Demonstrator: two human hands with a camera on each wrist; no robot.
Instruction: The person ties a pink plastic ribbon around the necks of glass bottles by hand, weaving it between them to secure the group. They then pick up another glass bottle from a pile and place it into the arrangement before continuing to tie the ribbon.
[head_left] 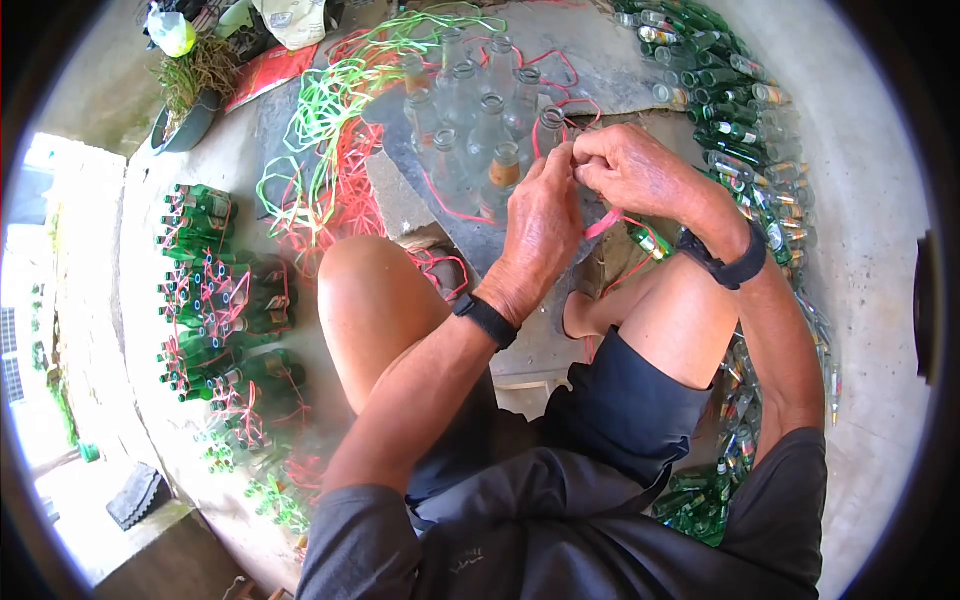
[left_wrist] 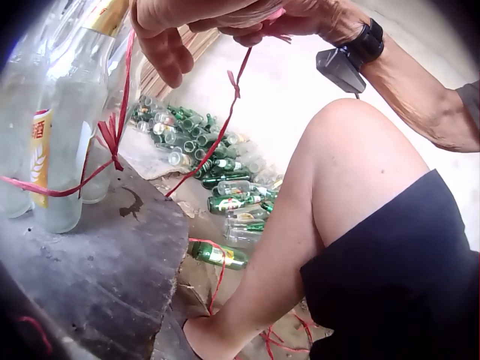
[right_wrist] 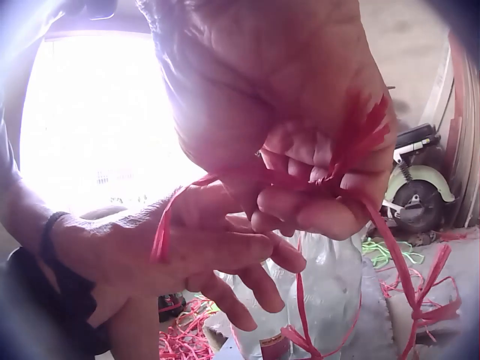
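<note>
Both hands meet above the near right edge of a group of clear glass bottles (head_left: 488, 130). My right hand (head_left: 640, 170) has its fingers curled around red plastic twine (right_wrist: 360, 142), whose frayed end sticks up from the grip. Against it, my left hand (head_left: 545, 215) pinches at the same twine, its other fingers loosely extended in the right wrist view. A pink tail of the twine lies across the left hand there. From the hands a strand runs down toward the bottles, and a knotted red strand (left_wrist: 112, 142) circles them. The bottles stand upright on a dark slab (left_wrist: 127, 262).
Loose green and red twine (head_left: 335, 150) is heaped left of the slab. Tied green bottles (head_left: 225, 290) stand on the left floor; many more bottles (head_left: 720, 90) lie along the right wall. One green bottle (left_wrist: 219, 255) lies by the foot. A scooter (right_wrist: 420, 187) stands behind.
</note>
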